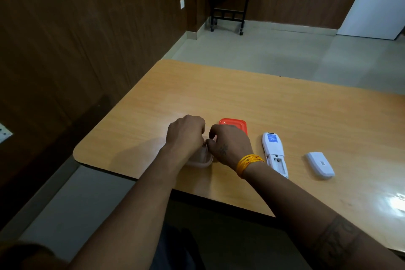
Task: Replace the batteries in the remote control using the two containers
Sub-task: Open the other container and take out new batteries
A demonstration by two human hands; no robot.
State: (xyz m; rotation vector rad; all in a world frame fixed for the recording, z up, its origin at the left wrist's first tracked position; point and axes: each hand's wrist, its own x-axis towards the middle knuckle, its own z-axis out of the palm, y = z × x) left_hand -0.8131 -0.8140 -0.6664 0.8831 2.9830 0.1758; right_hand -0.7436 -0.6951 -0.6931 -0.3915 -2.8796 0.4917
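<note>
Meanwhile both hands curled over pale container, grip unclear; remote, cover right.

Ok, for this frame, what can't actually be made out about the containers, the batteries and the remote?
- Head view: pale container, contents and lid state hidden by left hand and right hand.
- What the fingers pinch: hidden between both hands.
- Red-lidded container: closed, partly behind the right hand; contents unseen.
- Remote: label too small; open bay too small to tell whether it holds cells.
- Batteries: none visible.
</note>
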